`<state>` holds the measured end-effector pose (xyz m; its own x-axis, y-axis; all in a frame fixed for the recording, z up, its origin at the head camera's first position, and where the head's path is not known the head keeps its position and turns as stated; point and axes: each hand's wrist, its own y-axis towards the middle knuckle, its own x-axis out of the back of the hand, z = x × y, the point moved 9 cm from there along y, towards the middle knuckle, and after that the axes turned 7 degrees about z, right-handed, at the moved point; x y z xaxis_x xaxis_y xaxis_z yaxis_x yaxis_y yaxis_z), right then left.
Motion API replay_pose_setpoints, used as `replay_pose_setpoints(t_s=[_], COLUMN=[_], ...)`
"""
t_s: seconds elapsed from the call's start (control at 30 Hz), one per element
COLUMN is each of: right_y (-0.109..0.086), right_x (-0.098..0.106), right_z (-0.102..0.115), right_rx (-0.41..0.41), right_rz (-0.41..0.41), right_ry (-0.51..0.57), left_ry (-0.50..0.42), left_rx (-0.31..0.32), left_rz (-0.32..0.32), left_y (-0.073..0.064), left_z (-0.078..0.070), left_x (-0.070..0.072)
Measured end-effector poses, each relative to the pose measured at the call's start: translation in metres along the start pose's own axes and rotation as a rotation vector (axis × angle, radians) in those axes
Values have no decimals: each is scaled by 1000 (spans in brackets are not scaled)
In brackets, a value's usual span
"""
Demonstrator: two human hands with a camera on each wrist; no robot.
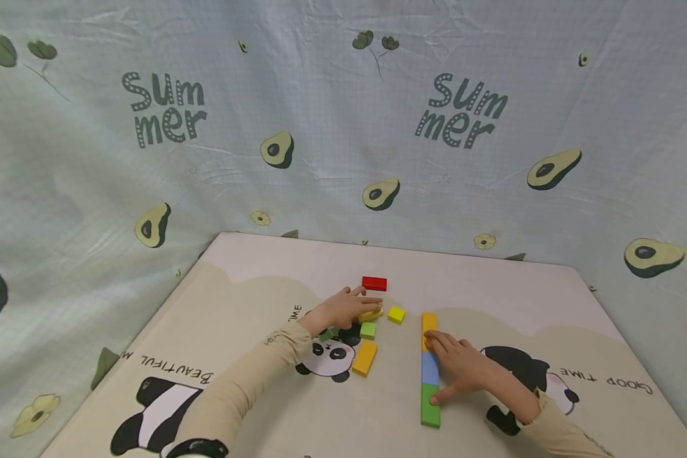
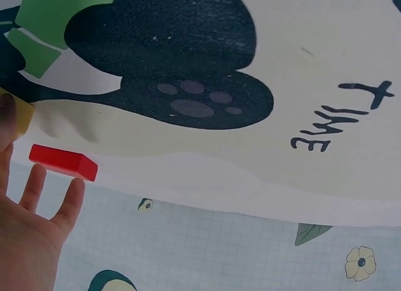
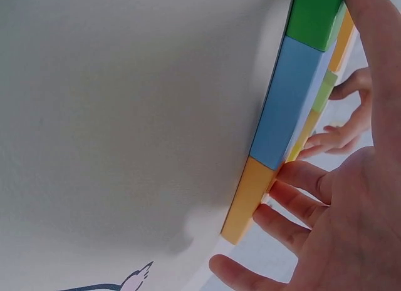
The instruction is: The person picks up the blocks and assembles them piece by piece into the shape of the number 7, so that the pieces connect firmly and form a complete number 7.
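Observation:
My left hand (image 1: 346, 308) reaches over the middle of the table, thumb and finger pinching a yellow block (image 1: 371, 316). That yellow block (image 2: 24, 116) is partly hidden behind the fingers in the left wrist view. An orange block (image 1: 429, 321), a blue block (image 1: 430, 369) and a green block (image 1: 430, 410) lie end to end in a straight row. Along the row's right side rests my right hand (image 1: 464, 369), its fingers spread. The right fingertips (image 3: 266, 213) touch the orange block's side, and the thumb lies against the green block (image 3: 316, 19).
A red block (image 1: 374, 284) lies just beyond my left hand. Nearby are a small yellow block (image 1: 396, 315), a light green cube (image 1: 368, 330) and another orange block (image 1: 365, 358). A printed cloth (image 1: 320, 95) hangs behind the panda-patterned table cover (image 1: 298, 413).

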<state>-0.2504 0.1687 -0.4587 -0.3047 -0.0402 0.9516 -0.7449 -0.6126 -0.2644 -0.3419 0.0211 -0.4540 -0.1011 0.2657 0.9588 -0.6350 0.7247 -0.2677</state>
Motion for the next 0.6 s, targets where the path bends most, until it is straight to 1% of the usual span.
replay_pose_setpoints(t_s=[0.13,0.33,0.47,0.6], right_y=[1,1,0,-1], right_x=[0,1,3,2], right_z=[0,0,2,2], right_rx=[8,0,1,-9], right_rz=[-10,2,7,19], right_ry=[-18,-6,-7,1], left_ry=[8,13,-16,-39], left_rx=[5,3,-6,-1], left_rz=[7,17,-5,-25], left_y=[0,0,-1,-2], left_z=[1,0,2,7], left_x=[1,1,4,4])
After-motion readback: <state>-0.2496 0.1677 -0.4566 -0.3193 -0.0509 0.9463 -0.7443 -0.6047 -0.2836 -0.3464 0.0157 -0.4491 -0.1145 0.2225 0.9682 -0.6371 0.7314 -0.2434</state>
